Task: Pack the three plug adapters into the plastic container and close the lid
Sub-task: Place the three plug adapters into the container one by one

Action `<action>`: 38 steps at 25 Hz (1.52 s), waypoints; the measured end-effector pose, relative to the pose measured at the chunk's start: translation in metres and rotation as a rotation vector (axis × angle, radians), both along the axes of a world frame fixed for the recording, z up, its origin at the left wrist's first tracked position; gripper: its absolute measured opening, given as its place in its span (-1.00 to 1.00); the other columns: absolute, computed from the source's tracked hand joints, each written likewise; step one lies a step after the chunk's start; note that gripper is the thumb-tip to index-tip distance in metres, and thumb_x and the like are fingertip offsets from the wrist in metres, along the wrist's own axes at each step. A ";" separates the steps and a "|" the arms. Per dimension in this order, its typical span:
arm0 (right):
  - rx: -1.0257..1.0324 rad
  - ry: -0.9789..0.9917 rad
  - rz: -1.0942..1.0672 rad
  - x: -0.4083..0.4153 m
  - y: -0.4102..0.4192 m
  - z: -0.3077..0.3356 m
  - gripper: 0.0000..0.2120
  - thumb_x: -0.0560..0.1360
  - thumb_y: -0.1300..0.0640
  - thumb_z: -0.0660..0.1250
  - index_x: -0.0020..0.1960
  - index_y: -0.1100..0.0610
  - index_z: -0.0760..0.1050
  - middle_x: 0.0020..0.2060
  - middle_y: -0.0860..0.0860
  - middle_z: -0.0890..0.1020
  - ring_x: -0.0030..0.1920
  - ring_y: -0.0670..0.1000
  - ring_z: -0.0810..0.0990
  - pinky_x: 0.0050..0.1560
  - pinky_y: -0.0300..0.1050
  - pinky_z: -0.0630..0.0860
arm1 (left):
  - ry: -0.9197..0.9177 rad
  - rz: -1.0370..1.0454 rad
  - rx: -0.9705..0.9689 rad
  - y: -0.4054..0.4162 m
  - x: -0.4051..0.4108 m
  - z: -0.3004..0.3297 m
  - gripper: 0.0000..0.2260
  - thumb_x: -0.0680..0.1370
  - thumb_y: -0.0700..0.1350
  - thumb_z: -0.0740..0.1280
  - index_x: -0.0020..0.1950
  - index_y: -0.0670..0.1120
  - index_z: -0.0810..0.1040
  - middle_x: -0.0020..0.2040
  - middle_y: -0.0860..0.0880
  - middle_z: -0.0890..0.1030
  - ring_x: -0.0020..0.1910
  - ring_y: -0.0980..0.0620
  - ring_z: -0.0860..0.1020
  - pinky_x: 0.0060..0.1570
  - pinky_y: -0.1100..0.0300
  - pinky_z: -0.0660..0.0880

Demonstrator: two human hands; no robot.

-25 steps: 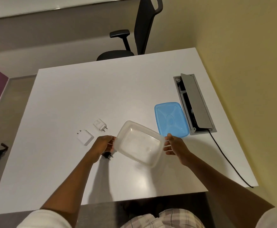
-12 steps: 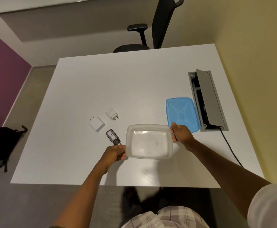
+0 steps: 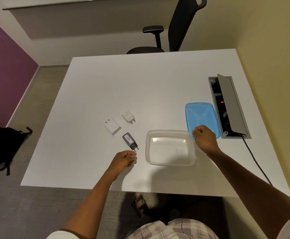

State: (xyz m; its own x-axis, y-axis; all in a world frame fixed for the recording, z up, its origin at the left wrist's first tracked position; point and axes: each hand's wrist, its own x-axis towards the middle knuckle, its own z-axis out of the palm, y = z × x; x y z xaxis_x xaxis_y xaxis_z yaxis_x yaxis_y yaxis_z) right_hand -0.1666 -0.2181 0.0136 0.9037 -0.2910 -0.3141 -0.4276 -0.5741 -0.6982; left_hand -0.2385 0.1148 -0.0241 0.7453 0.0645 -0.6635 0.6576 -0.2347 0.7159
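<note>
The clear plastic container (image 3: 170, 149) sits open and empty on the white table (image 3: 140, 87). My right hand (image 3: 205, 138) is curled at its far right corner, pinching the rim. Behind that hand the blue lid (image 3: 200, 116) lies flat on the table. My left hand (image 3: 123, 159) is to the left of the container and apart from it, fingers curled with nothing in them, just short of the prongs of the black plug adapter (image 3: 130, 141). Further back lie a square white adapter (image 3: 113, 126) and a smaller white adapter (image 3: 128, 116).
An open grey cable hatch (image 3: 228, 106) is set into the table at the right, and a black cable (image 3: 254, 157) runs from it over the front edge. A black office chair (image 3: 166, 31) stands behind the table. A dark bag (image 3: 1, 145) lies on the floor at the left.
The container was carried tilted in both hands and now rests flat on the table. My left hand has let go and drawn back to the left. The black adapter is uncovered.
</note>
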 end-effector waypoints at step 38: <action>-0.393 -0.023 0.704 -0.006 0.291 -0.083 -0.68 0.54 0.13 0.31 0.28 0.14 0.47 0.47 0.12 0.29 0.36 0.19 0.38 0.30 0.07 0.44 | -0.387 -0.407 1.014 0.079 -0.016 -0.130 -0.31 0.63 0.23 0.02 0.64 -0.12 -0.03 0.66 -0.11 0.01 0.64 -0.11 -0.01 0.60 -0.17 0.00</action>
State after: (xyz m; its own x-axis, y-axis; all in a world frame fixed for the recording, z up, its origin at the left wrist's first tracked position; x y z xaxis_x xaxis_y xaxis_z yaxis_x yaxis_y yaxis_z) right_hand -0.1729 0.0730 -0.0693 0.9210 0.2643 -0.2862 0.1384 -0.9087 -0.3938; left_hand -0.2541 0.1938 -0.1538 0.9752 0.1446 -0.1673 0.1792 -0.9601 0.2146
